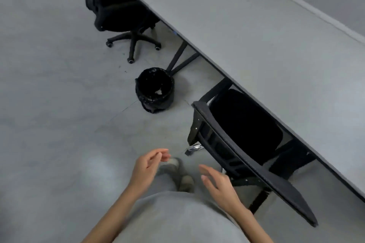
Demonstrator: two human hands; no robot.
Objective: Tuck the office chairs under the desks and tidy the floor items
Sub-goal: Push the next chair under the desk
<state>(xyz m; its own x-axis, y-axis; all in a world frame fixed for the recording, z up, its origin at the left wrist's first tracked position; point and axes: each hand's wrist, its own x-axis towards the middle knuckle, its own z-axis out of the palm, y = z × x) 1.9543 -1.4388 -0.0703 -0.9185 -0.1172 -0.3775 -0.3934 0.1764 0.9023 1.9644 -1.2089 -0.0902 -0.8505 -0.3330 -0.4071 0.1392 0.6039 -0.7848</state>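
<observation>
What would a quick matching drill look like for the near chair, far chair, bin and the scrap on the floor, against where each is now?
1 near chair
2 far chair
3 bin
4 scrap

A stands on open floor between the chairs
B lies by the near chair's back
C seat under the desk beside the right hand
D top left, seat partly under the desk

1-C, 2-D, 3-A, 4-B

Single view only, worn on the head, looking forward and steeply down past the torso to the floor [49, 94]. Wide-angle and rolled, so the bench [256, 45] edge runs diagonally from upper left to lower right. Close on both hands, left hand [147, 165] and right hand [219, 185], low in centre; nearer chair [246, 144] just right, bin [155, 89] mid-frame, farther chair [118, 12] top left. Slightly blurred, perhaps from head motion
</observation>
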